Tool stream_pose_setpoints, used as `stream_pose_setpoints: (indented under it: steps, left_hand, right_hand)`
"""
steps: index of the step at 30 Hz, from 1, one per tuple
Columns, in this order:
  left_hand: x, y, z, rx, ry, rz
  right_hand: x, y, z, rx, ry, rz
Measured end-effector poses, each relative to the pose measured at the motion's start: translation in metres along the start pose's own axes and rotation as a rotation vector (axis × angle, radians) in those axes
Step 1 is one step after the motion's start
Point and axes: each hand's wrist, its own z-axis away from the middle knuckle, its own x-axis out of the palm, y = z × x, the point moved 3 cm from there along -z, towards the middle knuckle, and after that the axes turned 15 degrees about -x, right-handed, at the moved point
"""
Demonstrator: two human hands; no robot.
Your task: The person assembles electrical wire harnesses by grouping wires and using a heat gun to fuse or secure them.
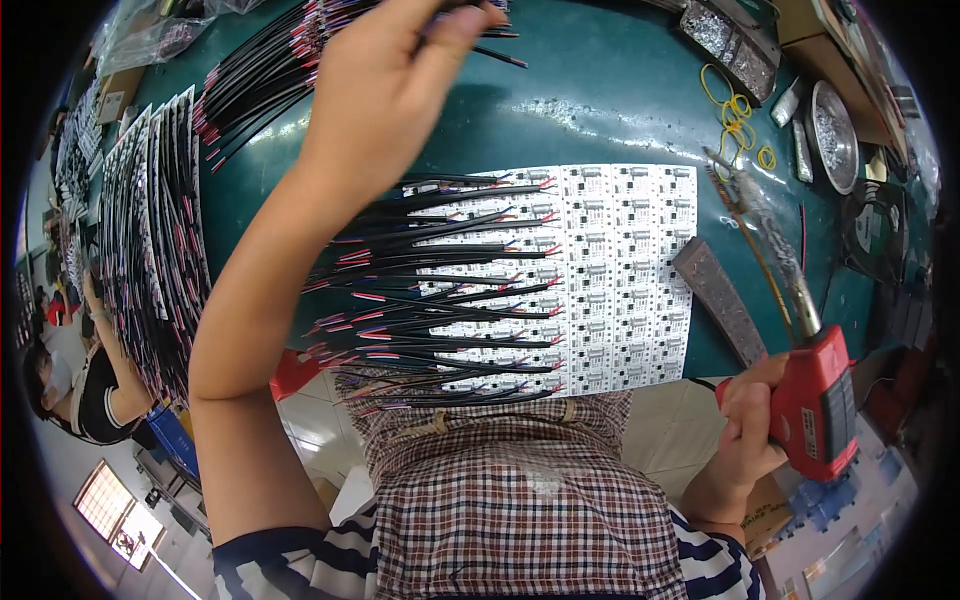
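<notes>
green tabletop — right hand grips a red soldering gun

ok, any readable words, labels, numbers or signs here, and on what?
None I can quote.
White circuit boards: markings too small.
Red soldering gun: label too small.
Black reel: print blurred.
Cardboard box, lower right: lettering unclear.

A white circuit-board panel, black wires across its left part, lies flat at the table's near edge, a red soldering gun tilted beside it.
</notes>
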Motion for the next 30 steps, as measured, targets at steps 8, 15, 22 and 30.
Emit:
stream_pose_setpoints:
  steps: [8, 15, 22, 30]
  left_hand:
    - [0.040, 0.005, 0.042, -0.051, -0.257, -0.381]
    - [0.049, -0.004, 0.044, 0.030, -0.192, -0.363]
    - [0.054, -0.006, 0.045, 0.133, -0.107, -0.442]
    - [0.054, -0.008, 0.043, -0.010, -0.211, -0.322]
  right_hand:
    - [0.008, 0.015, 0.024, 0.197, -0.225, 0.007]
    - [0.018, 0.012, 0.026, 0.194, -0.371, 0.095]
    - [0.022, 0.012, 0.021, 0.144, -0.491, 0.182]
    - [0.023, 0.012, 0.020, 0.134, -0.484, 0.186]
